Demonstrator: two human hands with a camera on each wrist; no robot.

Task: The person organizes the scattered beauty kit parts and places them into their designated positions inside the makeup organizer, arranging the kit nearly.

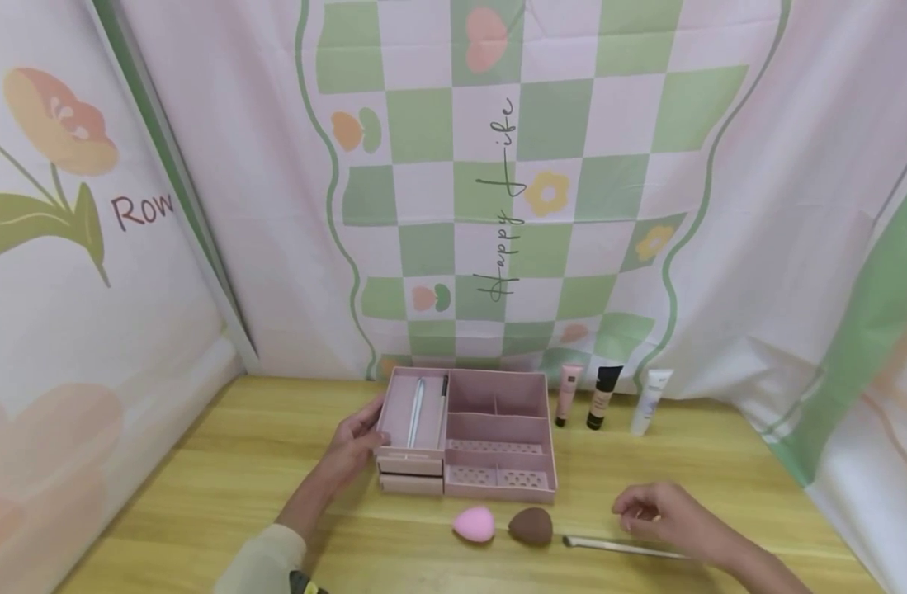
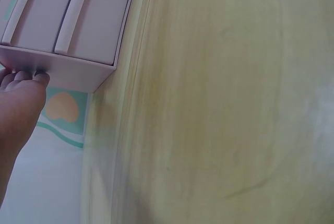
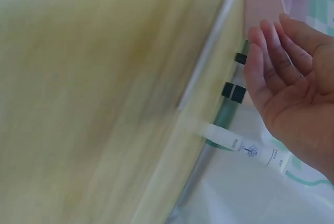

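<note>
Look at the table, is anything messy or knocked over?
Nothing looks spilled or broken. The three tubes stand upright behind the pink organizer. Only the brush and two sponges lie loose in front of it, near the right hand.

A staged vanity corner: pastel printed backdrop cloths (image 1: 542, 190) hung around a wooden table (image 1: 223, 462) bearing a makeup organizer (image 1: 498, 445).

The pink organizer box (image 1: 498, 433) stands upright on the table, open on top, with several compartments and two shut drawers at its front left. In front of it, to the right, a slim silver brush (image 1: 620, 546) lies flat.
</note>
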